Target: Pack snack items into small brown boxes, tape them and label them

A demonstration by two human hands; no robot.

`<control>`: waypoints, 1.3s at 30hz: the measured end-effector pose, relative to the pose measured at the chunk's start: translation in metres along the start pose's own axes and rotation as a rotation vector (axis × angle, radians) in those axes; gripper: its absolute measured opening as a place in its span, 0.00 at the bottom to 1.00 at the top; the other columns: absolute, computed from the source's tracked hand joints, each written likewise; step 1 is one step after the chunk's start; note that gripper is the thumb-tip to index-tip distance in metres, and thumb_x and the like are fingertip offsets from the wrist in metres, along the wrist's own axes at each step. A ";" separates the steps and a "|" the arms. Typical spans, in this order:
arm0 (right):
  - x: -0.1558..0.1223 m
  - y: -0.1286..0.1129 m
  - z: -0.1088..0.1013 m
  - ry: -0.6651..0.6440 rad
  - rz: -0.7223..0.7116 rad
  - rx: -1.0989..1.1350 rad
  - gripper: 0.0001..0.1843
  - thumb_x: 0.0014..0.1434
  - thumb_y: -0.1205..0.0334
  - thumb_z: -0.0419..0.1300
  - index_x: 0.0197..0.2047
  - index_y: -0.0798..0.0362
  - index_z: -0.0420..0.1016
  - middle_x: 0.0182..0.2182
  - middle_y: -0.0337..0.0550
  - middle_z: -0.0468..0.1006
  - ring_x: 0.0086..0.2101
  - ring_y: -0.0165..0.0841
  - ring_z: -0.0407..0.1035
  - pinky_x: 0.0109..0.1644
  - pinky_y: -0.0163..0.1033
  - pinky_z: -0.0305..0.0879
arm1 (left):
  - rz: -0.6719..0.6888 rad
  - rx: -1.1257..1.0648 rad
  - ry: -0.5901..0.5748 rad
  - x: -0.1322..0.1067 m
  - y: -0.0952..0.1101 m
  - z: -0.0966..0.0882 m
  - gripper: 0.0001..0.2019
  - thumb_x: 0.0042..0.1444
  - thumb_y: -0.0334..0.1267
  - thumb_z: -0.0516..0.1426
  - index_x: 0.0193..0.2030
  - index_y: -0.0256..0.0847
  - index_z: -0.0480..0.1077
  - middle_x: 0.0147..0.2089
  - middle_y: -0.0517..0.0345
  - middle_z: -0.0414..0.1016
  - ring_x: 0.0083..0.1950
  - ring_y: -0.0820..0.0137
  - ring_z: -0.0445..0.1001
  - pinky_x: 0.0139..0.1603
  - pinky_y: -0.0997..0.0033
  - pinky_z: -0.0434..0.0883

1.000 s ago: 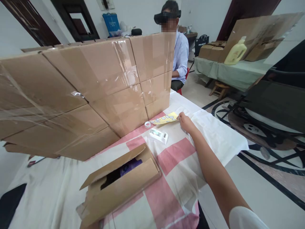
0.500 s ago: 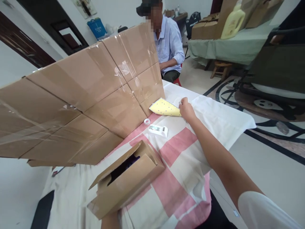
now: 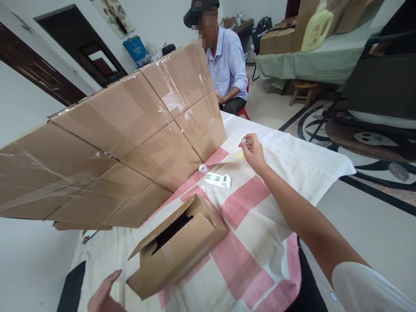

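My right hand (image 3: 254, 152) is closed in a pinch over the far part of the table. From beneath its fingers a thin yellow dotted sheet (image 3: 232, 158) sticks out to the left, seen almost edge-on. A small pale thing (image 3: 243, 141) shows at the fingertips, too small to name. At the bottom left, my left hand (image 3: 105, 294) is open and holds nothing, partly cut off by the frame. Just right of it stands a small cardboard box (image 3: 185, 251), its top flap partly raised, with something dark inside.
A large taped cardboard panel (image 3: 136, 143) leans along the left side. A white tape roll (image 3: 203, 168) and a white device (image 3: 218, 181) lie on the pink-and-white cloth (image 3: 240, 255). Beyond the panel sits a person (image 3: 227, 65) in a light blue shirt.
The yellow sheet has turned from showing its broad dotted face to nearly edge-on. My left hand has come out from behind the small box, to its left. The view has shifted slightly.
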State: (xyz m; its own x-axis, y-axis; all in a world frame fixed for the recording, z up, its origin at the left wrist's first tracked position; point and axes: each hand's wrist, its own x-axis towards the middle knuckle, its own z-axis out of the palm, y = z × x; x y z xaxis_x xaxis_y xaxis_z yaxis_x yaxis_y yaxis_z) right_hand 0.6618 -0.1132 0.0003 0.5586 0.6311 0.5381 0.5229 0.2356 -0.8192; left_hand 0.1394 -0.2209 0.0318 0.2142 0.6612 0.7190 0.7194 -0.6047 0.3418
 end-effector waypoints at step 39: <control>-0.119 -0.078 0.070 -1.305 0.395 0.925 0.20 0.56 0.54 0.72 0.47 0.53 0.73 0.34 0.38 0.81 0.36 0.29 0.74 0.41 0.34 0.65 | 0.132 0.124 0.116 -0.004 0.022 0.018 0.48 0.38 0.44 0.74 0.68 0.44 0.63 0.55 0.46 0.63 0.52 0.56 0.70 0.56 0.45 0.70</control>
State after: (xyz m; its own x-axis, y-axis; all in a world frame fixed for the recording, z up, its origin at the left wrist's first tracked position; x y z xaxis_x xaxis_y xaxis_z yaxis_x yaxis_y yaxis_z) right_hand 0.5093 -0.1554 -0.0137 -0.5805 0.7999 0.1519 -0.3162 -0.0496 -0.9474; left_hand 0.1665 -0.2282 0.0255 0.2401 0.5201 0.8197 0.7671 -0.6191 0.1681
